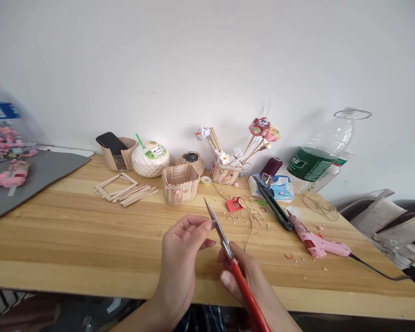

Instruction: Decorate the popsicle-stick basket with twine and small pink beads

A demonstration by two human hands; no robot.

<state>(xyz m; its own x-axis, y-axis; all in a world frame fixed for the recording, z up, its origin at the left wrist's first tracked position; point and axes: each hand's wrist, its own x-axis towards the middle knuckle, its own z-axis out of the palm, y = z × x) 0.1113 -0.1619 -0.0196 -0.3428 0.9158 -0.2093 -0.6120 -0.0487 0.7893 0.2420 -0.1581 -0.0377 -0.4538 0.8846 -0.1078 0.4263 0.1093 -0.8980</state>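
Note:
Red-handled scissors point(242, 281) are in my right hand point(254, 272), whose fingers wrap around the handles. Their metal blades point up and away, close together at the fingertips of my left hand point(185, 246). That hand is closed in a pinch between thumb and forefinger. A thin pale bit shows at its fingertips beside the blades, too small to name. Beyond the hands stands a small basket of craft sticks point(180, 186) with little beads on its front. Tiny pale clippings and a red paper piece point(234, 204) lie scattered just past the scissors.
A pink glue gun point(318, 242) with a black cord and a dark green utility knife point(273, 203) lie to the right. Behind are a coconut point(151, 159), a twine roll point(193, 161), a decorated flower holder point(226, 173) and a large plastic bottle point(318, 152). Loose craft sticks point(138, 194) lie left.

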